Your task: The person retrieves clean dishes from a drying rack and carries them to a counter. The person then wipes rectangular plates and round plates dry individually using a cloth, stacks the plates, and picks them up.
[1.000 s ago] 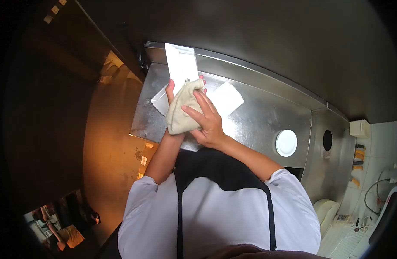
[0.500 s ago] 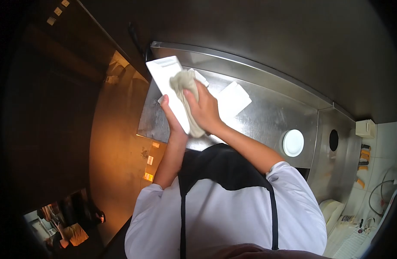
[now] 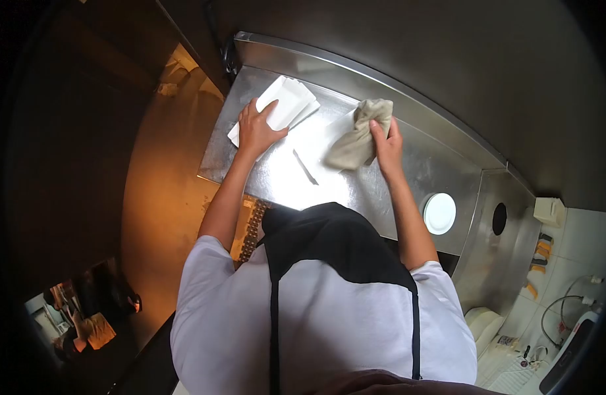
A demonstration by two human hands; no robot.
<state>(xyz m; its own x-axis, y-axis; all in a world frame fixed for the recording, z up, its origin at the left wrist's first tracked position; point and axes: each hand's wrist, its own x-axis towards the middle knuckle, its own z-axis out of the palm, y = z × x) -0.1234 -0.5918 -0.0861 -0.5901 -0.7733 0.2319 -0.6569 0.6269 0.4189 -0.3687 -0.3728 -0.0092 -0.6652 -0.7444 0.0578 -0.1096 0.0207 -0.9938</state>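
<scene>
My left hand (image 3: 255, 131) reaches across the near end of a stack of white rectangular plates (image 3: 291, 99), its fingers and thumb gripping the top plate. The stack lies slightly uneven on the steel counter. In my right hand (image 3: 388, 150) is a crumpled beige cloth (image 3: 365, 135), its lower end blurred by motion. Beneath and left of the cloth lies another white rectangular plate (image 3: 326, 141), partly lost in the counter's glare.
Farther right on the steel counter (image 3: 418, 174) stands a round white plate (image 3: 440, 213). A dark round hole (image 3: 499, 218) shows in the steel surface beyond it. A raised steel ledge (image 3: 356, 72) runs along the back. Another person (image 3: 85, 329) is visible at lower left.
The plate held up in my left hand has gone down onto the stack at left. My right hand has moved right with the cloth, away from that plate.
</scene>
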